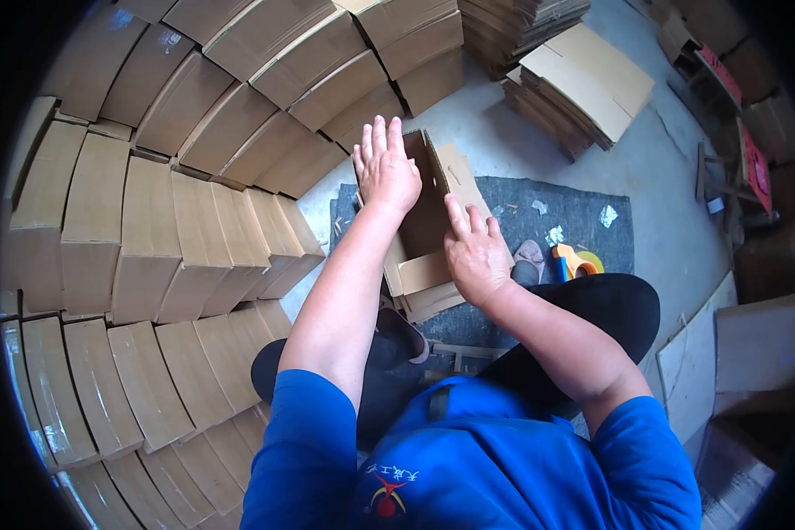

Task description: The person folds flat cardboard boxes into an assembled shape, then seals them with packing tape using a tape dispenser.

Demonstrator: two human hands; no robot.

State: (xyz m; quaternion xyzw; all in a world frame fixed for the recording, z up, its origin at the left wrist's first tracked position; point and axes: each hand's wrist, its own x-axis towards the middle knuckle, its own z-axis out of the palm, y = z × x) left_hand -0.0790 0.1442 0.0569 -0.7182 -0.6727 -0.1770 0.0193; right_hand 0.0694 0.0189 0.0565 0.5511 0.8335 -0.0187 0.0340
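An open cardboard box (pixel 427 159) stands between my knees, and I look down into its dark inside. My left hand (pixel 387 172) is over its far left part, fingers stretched out and pointing away from me. My right hand (pixel 475 252) lies along the right side against a folded-out flap (pixel 462 172), its fingers extended. Neither hand is wrapped round anything. A near flap (pixel 422 272) lies across the close end of the box. To the right on the mat, beside my shoe, is a yellow and blue tape dispenser (pixel 572 263) with a roll of tape.
Stacked cardboard boxes (pixel 150 230) form a wall on the left and at the back. A pile of flat cardboard (pixel 587 79) sits on the floor at the back right. Beneath me is a dark mat (pixel 583 212) with scraps of tape. Red-topped items (pixel 755 168) stand far right.
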